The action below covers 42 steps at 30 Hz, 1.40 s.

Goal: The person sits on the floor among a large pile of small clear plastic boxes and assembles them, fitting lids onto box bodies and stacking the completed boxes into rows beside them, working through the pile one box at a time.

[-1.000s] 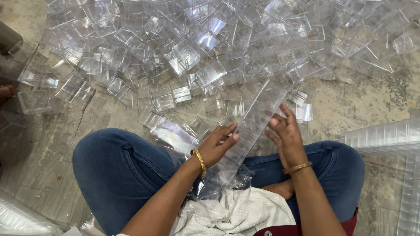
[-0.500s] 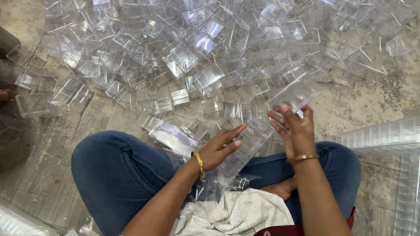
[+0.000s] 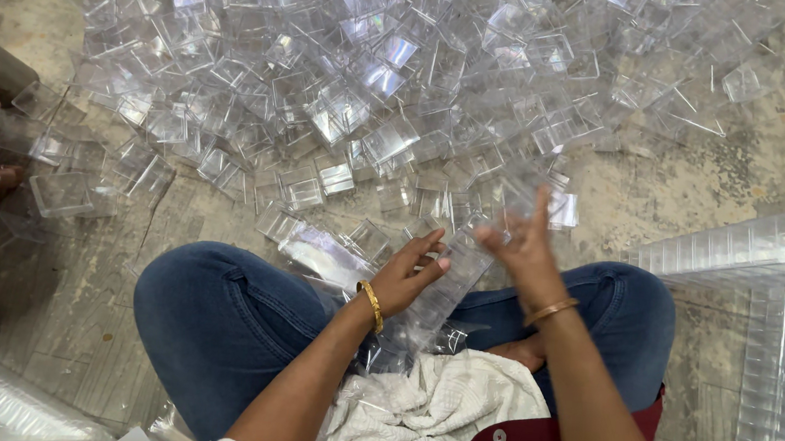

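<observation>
Lifting right hand (image 3: 526,245) higher, left hand (image 3: 412,273) still steadying stacked clear boxes (image 3: 438,294)

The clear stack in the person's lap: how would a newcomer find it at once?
Start at the crossed legs in blue jeans at the bottom of the head view. Between the knees a long stack of nested clear plastic boxes slants up from the lap, with the left hand on it. Unlike the loose boxes scattered beyond, it forms one column.

Even, soft daylight; shadows faint beneath my knees. Bright glare glints across the clear plastic boxes (image 3: 375,88), washing out edges. My right hand (image 3: 525,250) smeared by motion blur; floor (image 3: 772,138) sharp. Slight wide-angle bending at corners.
</observation>
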{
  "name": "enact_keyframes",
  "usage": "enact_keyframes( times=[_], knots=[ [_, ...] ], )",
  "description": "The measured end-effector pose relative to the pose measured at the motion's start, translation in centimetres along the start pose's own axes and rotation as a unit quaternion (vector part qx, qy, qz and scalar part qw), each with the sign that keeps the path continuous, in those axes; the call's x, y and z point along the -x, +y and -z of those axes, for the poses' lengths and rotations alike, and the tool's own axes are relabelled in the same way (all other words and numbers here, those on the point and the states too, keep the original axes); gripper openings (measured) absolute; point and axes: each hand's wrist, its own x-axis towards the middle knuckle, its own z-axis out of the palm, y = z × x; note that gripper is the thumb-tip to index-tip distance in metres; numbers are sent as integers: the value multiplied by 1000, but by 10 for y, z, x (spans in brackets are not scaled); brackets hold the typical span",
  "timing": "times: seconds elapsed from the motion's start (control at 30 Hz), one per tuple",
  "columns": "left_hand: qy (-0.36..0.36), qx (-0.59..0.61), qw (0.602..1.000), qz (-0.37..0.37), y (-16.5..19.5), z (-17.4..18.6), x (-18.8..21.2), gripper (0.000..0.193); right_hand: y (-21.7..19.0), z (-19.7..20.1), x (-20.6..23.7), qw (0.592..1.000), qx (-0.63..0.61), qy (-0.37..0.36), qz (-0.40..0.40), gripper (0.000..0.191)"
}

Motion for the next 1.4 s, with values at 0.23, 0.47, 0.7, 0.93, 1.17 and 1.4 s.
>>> enact_keyframes(
  times=[0.23, 0.47, 0.7, 0.93, 1.17, 1.4],
  knots=[
    [3, -48, 998, -27, 0, 5, 4, 61, -12, -8, 6, 959, -280, 34, -11, 86],
    [27, -78, 997, -9, 6, 3, 2, 61, -41, 57, 38, 991, -65, 74, 92, 80],
    [79, -138, 986, -43, -4, 4, -1, 61, -1, 170, 113, 915, 343, 205, -49, 118],
    [89, -82, 992, -33, -5, 4, -2, 58, 125, 277, 130, 796, 484, 289, -219, 82],
    [63, 35, 996, 44, 8, 2, 1, 55, 173, 257, 96, 736, 571, 221, -289, 92],
    [20, 8, 1000, 3, 16, 7, 2, 55, 64, 161, 67, 844, 394, 284, 228, 22]
  ],
)
